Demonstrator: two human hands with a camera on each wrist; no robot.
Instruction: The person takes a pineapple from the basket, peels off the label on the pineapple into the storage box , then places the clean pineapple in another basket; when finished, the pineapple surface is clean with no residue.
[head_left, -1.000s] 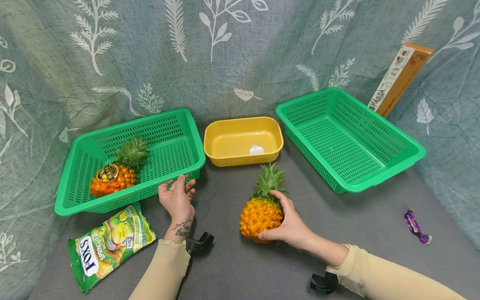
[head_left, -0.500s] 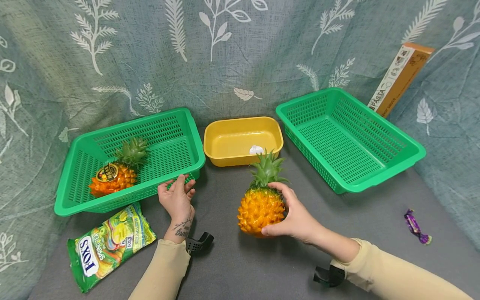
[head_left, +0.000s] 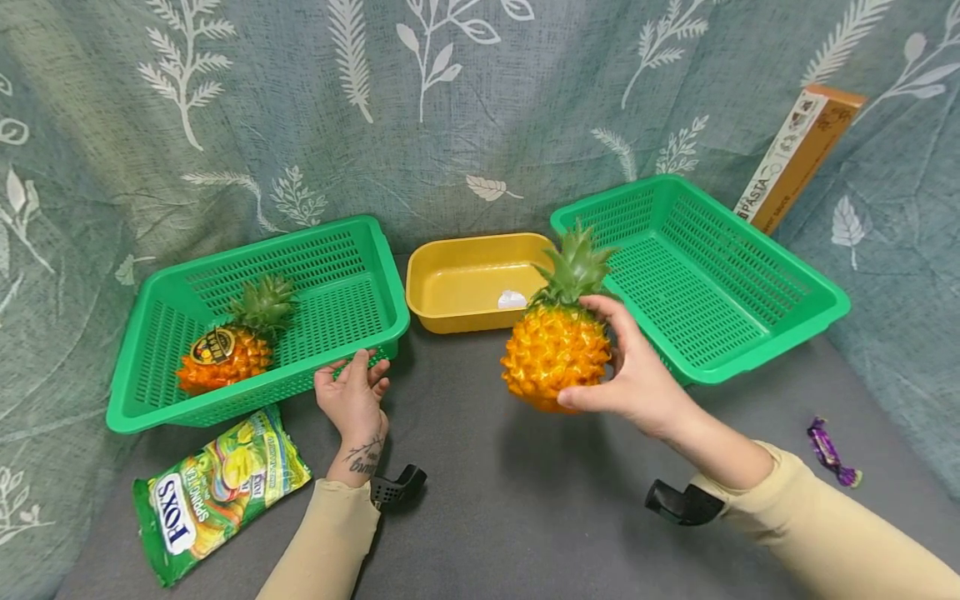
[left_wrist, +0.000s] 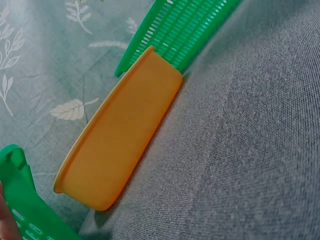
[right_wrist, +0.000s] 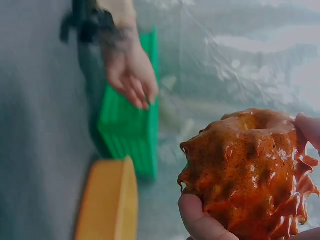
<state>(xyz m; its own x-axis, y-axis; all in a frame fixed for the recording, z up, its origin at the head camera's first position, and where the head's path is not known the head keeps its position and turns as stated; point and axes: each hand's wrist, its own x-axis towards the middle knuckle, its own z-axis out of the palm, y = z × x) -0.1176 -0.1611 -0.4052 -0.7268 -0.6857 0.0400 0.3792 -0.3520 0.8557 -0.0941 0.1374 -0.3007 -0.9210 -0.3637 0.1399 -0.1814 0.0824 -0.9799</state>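
Note:
My right hand (head_left: 641,379) grips an orange-yellow pineapple (head_left: 557,354) with a green leaf crown, held upright above the table. In the right wrist view, fingers and thumb press the sides of the pineapple (right_wrist: 245,175) near its base. At the front side of the left green basket (head_left: 337,354), my left hand (head_left: 356,400) rests with loosely curled fingers, palm up. Whether it touches the basket is hard to tell. Inside that basket lies another pineapple (head_left: 228,358), more orange, with a black-and-gold label. Only a sliver of left finger shows in the left wrist view.
A yellow tub (head_left: 465,312) stands between the left basket and another green basket (head_left: 750,358). A green Fox's candy bag (head_left: 225,492) lies front left. A purple wrapped candy (head_left: 828,454) lies right. A pasta box (head_left: 802,158) leans on the curtain (head_left: 510,108).
My right hand has lifted the pineapple off the table and carried it up and to the right, toward the gap between tub and right basket. My left hand has stayed in place.

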